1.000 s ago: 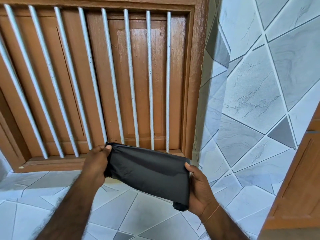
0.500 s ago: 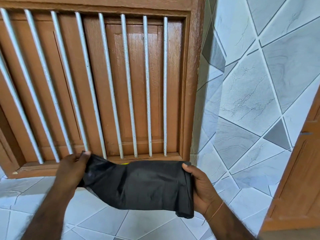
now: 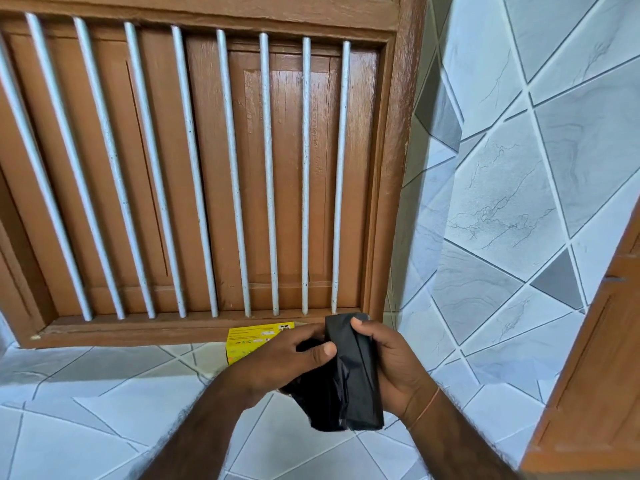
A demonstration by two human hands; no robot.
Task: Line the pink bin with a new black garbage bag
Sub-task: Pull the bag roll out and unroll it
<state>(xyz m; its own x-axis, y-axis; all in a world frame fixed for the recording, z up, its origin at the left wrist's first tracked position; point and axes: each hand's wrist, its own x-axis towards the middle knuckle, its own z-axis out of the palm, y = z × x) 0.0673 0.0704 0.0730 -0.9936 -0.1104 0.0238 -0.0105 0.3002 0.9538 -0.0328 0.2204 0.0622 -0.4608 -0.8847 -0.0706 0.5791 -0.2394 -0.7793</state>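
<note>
Both hands (image 3: 346, 362) around folded bag (image 3: 349, 393)

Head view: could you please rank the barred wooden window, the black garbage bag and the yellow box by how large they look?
1. barred wooden window
2. black garbage bag, folded, close to the camera
3. yellow box, partly hidden behind the left hand

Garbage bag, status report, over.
Both hands on the black garbage bag: left hand pinching its edge, right hand gripping it. Bag folded, not opened out. Pink bin not in view. Yellow packet behind hands.
</note>
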